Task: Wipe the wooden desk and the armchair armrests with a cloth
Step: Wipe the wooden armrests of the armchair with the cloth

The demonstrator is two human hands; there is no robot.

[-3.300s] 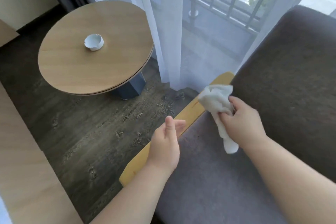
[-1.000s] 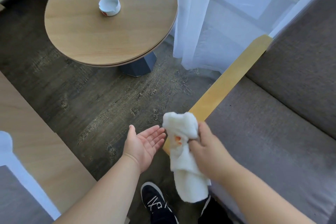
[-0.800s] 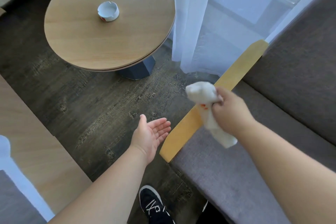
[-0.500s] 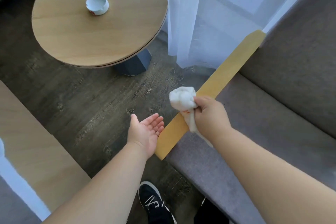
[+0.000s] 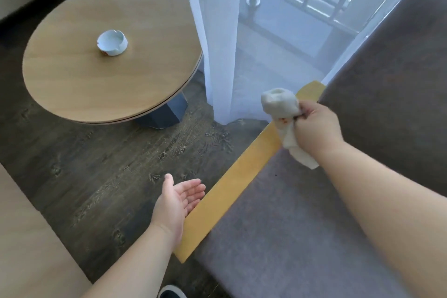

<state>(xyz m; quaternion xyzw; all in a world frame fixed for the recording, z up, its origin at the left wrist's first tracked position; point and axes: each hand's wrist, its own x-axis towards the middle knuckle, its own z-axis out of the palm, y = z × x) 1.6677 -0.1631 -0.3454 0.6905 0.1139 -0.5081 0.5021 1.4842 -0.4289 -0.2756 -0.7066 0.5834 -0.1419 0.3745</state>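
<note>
A long yellow wooden armrest (image 5: 232, 186) runs diagonally along the left side of a grey armchair seat (image 5: 285, 237). My right hand (image 5: 314, 128) grips a bunched white cloth (image 5: 280, 106) over the far part of the armrest, close to its back end. The cloth's loose tail hangs below my fist. My left hand (image 5: 179, 198) is open, palm up, just left of the armrest's near half, with its fingertips close to the armrest's edge. A strip of light wooden desk (image 5: 26, 244) shows at the lower left.
A round wooden side table (image 5: 72, 84) with a white ashtray (image 5: 112, 42) stands at the upper left on the dark wood floor. Sheer white curtains (image 5: 217, 38) hang beyond the armrest before a railing. The dark chair back (image 5: 399, 94) rises at right. A shoe (image 5: 171, 293) shows at the bottom.
My right hand has carried the cloth along the armrest from its near end toward the far end. My left hand stayed open beside the armrest. The view tilted upward.
</note>
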